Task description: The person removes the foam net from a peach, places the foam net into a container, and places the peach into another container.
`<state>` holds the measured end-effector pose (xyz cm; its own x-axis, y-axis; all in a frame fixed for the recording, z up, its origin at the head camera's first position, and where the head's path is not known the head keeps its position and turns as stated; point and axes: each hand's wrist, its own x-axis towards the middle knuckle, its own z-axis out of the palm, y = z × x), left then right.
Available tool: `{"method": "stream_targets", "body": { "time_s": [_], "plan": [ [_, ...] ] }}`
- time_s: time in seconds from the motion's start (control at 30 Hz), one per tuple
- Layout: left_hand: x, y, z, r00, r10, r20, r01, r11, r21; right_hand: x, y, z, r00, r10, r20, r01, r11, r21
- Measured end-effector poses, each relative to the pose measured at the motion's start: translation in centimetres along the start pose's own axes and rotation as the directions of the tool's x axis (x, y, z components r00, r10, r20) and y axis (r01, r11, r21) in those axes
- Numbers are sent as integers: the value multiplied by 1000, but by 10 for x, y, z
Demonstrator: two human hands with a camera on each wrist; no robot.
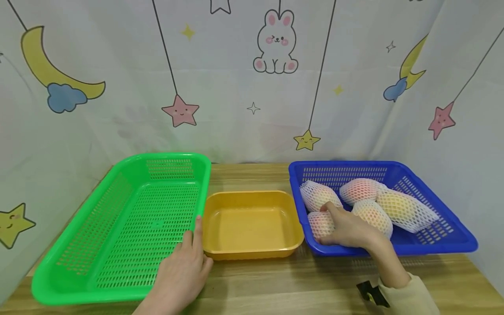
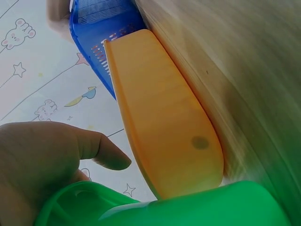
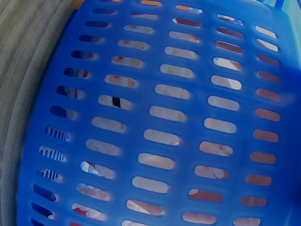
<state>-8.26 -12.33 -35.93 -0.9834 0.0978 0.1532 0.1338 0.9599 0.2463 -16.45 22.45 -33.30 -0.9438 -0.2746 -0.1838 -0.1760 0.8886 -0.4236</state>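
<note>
My right hand (image 1: 346, 227) reaches into the blue basket (image 1: 433, 253) and grips a reddish fruit in a white foam net (image 1: 320, 224) at its front left corner, fingers over the top and thumb low on the near side. More netted fruits surround it: a pinkish one (image 1: 319, 197) behind, a round yellowish one (image 1: 374, 216) to the right. My left hand (image 1: 183, 269) rests on the right rim of the green basket (image 1: 59, 297), index finger straight along it. In the left wrist view the thumb (image 2: 110, 153) stands apart from the rim.
A shallow yellow tray (image 1: 252, 253) stands between the two baskets on the wooden table (image 1: 252, 284). Farther right in the blue basket lie a red netted fruit (image 1: 360, 191) and a long yellow one (image 1: 399, 209). A printed curtain (image 1: 236, 78) hangs behind.
</note>
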Motion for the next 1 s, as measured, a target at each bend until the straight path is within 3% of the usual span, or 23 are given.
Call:
{"method": "stream_targets", "body": {
  "time_s": [1.0],
  "plan": [
    [-1,0,0,1000,1,-9,-1,1000,-6,1,5,0,999,-46,1,46,999,-21]
  ]
}}
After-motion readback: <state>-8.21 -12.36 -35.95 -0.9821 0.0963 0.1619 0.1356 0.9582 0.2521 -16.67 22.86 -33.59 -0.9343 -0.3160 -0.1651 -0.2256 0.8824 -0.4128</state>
